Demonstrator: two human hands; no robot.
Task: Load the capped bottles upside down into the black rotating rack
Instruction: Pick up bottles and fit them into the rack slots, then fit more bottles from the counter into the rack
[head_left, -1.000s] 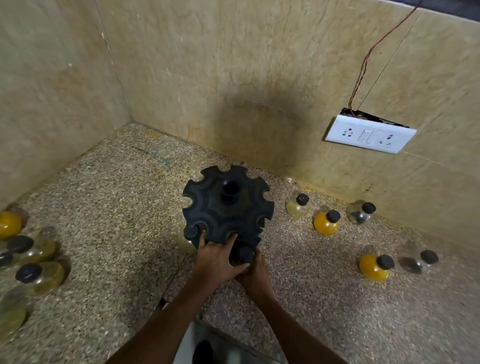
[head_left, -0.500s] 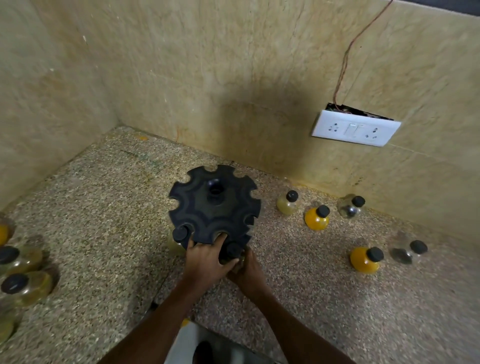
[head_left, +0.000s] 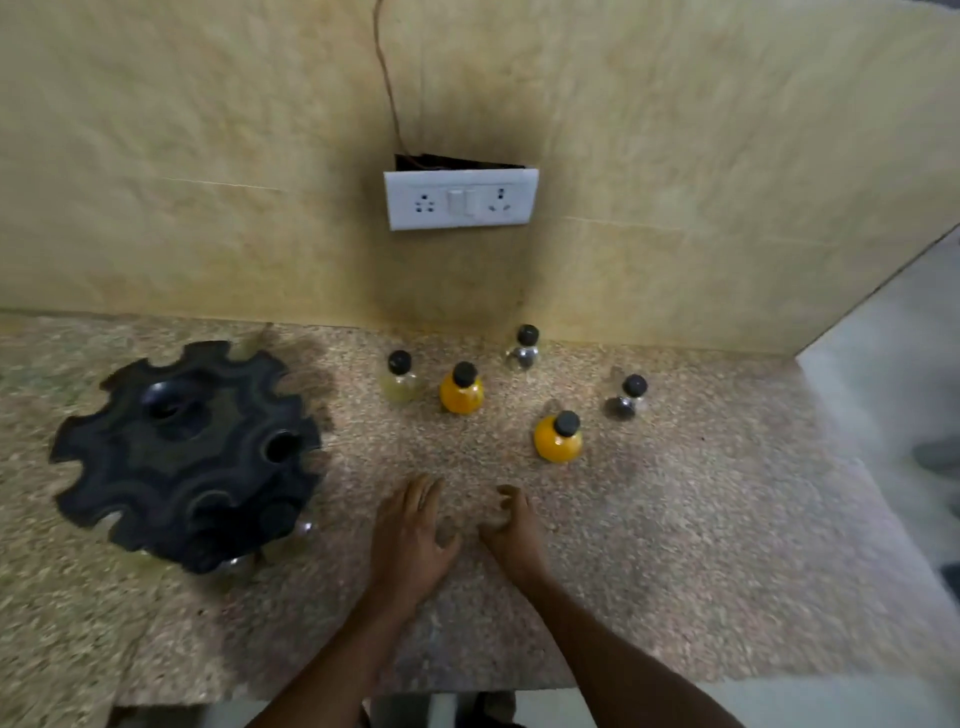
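The black rotating rack (head_left: 171, 452) stands on the stone counter at the left, with bottles hanging under its near rim (head_left: 291, 535). Several round capped bottles stand upright to its right: a pale yellow one (head_left: 400, 382), two orange ones (head_left: 461, 391) (head_left: 558, 439), and two clear ones (head_left: 523, 349) (head_left: 626, 400). My left hand (head_left: 410, 535) hovers over the counter with fingers spread and empty. My right hand (head_left: 511, 530) is beside it, fingers loosely curled, holding nothing. Both hands are short of the nearer orange bottle.
The speckled stone counter (head_left: 675, 545) meets a beige tiled wall at the back, with a white socket plate (head_left: 461, 200) and a wire above it. The counter's right edge drops to a grey floor (head_left: 893, 395). Its front edge lies under my forearms.
Both hands have left the rack's near rim and moved right over the bare counter. The view has swung right, so the rack now sits at the left and the left-hand bottles are out of frame.
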